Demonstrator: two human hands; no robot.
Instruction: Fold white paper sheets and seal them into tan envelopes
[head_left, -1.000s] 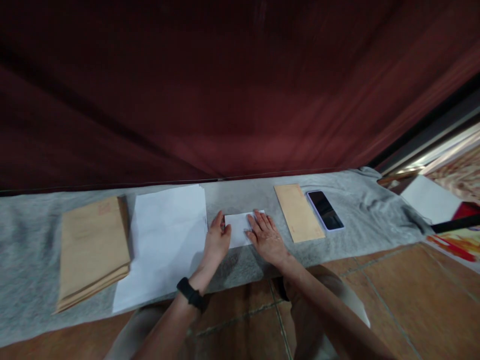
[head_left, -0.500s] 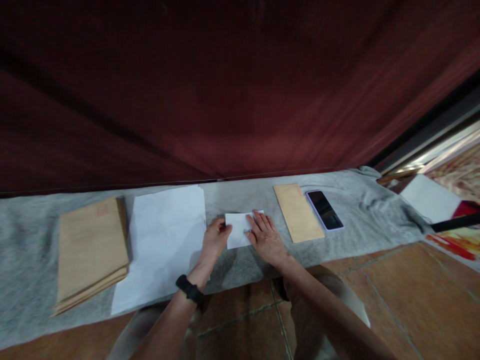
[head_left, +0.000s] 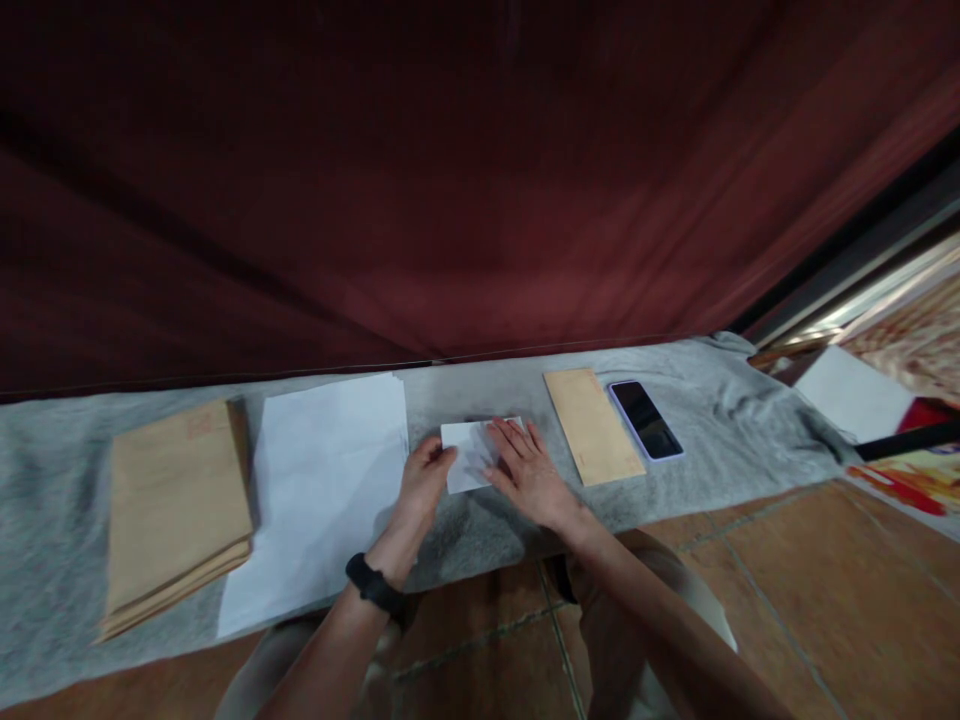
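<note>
A small folded white paper (head_left: 466, 455) lies on the grey cloth (head_left: 60, 560) in front of me. My left hand (head_left: 421, 484), with a black band on its wrist, pinches the paper's left edge with curled fingers. My right hand (head_left: 525, 470) lies flat on the paper's right part, fingers stretched out and pressing down. Part of the paper is hidden under my right fingers.
A stack of white sheets (head_left: 322, 480) lies left of my hands, a pile of brown envelopes (head_left: 176, 505) further left. To the right lie a single brown envelope (head_left: 591, 424) and a dark phone (head_left: 645, 419). A dark red curtain (head_left: 450, 180) hangs behind. Tiled floor (head_left: 787, 580) lies below.
My left hand has curled from resting beside the paper to pinching its left edge. The folded paper has shifted slightly left and its left side looks a little lifted. The view drifted a bit.
</note>
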